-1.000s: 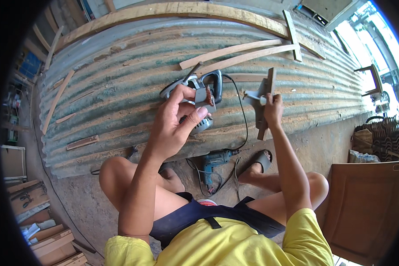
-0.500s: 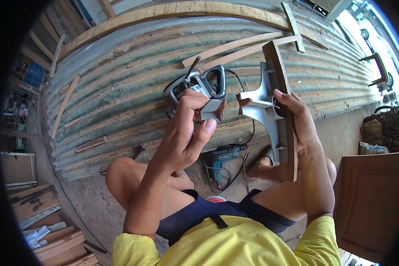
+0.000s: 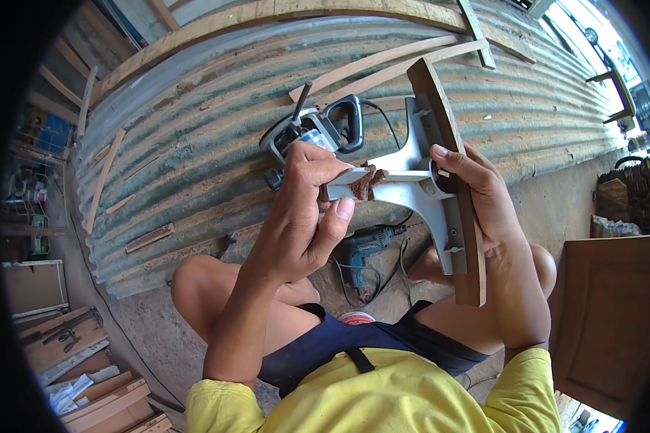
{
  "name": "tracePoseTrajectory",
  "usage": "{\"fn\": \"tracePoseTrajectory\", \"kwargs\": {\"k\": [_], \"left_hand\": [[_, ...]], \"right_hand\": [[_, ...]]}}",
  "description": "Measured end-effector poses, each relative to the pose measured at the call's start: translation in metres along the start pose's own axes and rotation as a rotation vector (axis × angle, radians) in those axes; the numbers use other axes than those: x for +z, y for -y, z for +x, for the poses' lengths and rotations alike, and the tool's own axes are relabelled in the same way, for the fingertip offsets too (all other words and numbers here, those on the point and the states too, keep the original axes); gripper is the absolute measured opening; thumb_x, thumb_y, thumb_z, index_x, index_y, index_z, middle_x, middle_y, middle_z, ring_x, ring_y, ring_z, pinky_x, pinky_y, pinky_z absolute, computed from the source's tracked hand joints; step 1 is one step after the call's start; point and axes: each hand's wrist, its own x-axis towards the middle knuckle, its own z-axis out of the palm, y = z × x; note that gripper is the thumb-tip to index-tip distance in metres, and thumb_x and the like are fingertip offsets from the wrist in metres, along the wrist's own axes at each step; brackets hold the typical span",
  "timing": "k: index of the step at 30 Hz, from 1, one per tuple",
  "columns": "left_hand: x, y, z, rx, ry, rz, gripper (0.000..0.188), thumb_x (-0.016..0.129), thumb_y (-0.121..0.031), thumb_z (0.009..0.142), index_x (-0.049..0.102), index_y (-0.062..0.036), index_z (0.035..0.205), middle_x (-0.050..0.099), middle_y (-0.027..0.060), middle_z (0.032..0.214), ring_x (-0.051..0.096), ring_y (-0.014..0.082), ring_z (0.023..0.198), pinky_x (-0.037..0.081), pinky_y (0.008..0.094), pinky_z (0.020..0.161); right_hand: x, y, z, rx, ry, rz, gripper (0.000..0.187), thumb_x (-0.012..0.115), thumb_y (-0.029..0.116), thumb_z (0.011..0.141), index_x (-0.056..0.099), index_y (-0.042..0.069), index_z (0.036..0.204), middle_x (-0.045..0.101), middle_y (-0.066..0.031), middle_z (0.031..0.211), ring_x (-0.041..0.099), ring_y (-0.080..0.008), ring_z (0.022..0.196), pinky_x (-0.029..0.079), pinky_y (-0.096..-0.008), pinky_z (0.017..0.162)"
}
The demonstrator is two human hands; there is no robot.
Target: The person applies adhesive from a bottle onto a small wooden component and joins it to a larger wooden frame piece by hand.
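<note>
My left hand (image 3: 296,216) pinches a small light-grey broken piece (image 3: 344,189) with a rough brown broken end. My right hand (image 3: 487,198) is wrapped round a long brown wooden board (image 3: 451,133), which carries a grey flared bracket (image 3: 420,198) fixed along its face with screws. The bracket's arm also ends in a rough brown break. The two broken ends face each other and appear to meet in front of my chest. Some fingers of both hands are hidden behind what they hold.
A router (image 3: 318,133) with black handles lies on the corrugated metal sheet (image 3: 217,159) beyond my hands. Below them, a blue corded drill (image 3: 368,252) lies between my feet. Wooden strips (image 3: 383,68) lie farther back. A brown wooden panel (image 3: 610,317) stands at right.
The bracket and board have moved left in my right hand, closing the gap to the broken piece. My left hand has stayed nearly in place, still pinching the piece.
</note>
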Motion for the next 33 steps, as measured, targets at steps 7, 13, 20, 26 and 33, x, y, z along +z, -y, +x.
{"fn": "tracePoseTrajectory", "kwargs": {"k": [7, 13, 20, 26, 33], "left_hand": [[-0.0008, -0.0015, 0.0015, 0.003, 0.013, 0.074, 0.032, 0.058, -0.013, 0.1, 0.05, -0.0003, 0.128, 0.049, 0.0188, 0.113, 0.053, 0.0273, 0.101, 0.049, 0.0376, 0.082], [-0.0009, -0.0017, 0.0021, 0.003, 0.016, 0.092, 0.032, 0.059, -0.014, 0.099, 0.051, -0.0011, 0.128, 0.049, 0.0191, 0.113, 0.055, 0.0291, 0.103, 0.05, 0.0411, 0.087], [-0.0031, -0.002, 0.0033, 0.043, 0.038, 0.151, 0.033, 0.059, -0.013, 0.098, 0.051, -0.0016, 0.128, 0.049, 0.019, 0.112, 0.055, 0.0299, 0.103, 0.049, 0.0428, 0.09], [-0.0041, -0.0017, 0.0033, 0.045, 0.033, 0.148, 0.032, 0.058, -0.014, 0.099, 0.051, -0.0021, 0.128, 0.05, 0.0189, 0.112, 0.055, 0.0293, 0.102, 0.049, 0.0421, 0.089], [-0.0013, -0.0012, 0.0007, 0.013, 0.008, 0.088, 0.031, 0.057, -0.015, 0.1, 0.051, -0.0017, 0.128, 0.05, 0.0191, 0.113, 0.054, 0.0288, 0.102, 0.048, 0.0426, 0.09]], "right_hand": [[-0.0048, -0.0018, 0.0014, -0.027, 0.044, -0.043, 0.024, 0.073, 0.021, 0.097, 0.064, 0.006, 0.112, 0.063, -0.0022, 0.089, 0.062, -0.008, 0.08, 0.054, -0.0236, 0.067], [-0.0052, -0.0029, 0.0019, -0.034, 0.053, -0.021, 0.026, 0.073, 0.021, 0.097, 0.064, 0.004, 0.114, 0.063, -0.0021, 0.089, 0.063, -0.0078, 0.079, 0.054, -0.0234, 0.068], [-0.0049, -0.001, 0.0003, -0.017, 0.045, -0.033, 0.038, 0.072, 0.02, 0.095, 0.062, 0.002, 0.127, 0.063, -0.0032, 0.097, 0.063, -0.0089, 0.084, 0.053, -0.0232, 0.072], [-0.0003, -0.0028, -0.0029, -0.018, 0.037, -0.002, 0.031, 0.073, 0.02, 0.096, 0.064, 0.004, 0.121, 0.063, -0.0026, 0.093, 0.063, -0.0079, 0.082, 0.054, -0.0226, 0.071], [0.0007, -0.0024, -0.0055, -0.002, 0.02, -0.029, 0.024, 0.074, 0.021, 0.096, 0.064, 0.006, 0.112, 0.062, -0.0033, 0.089, 0.06, -0.0074, 0.077, 0.054, -0.0225, 0.068]]}}
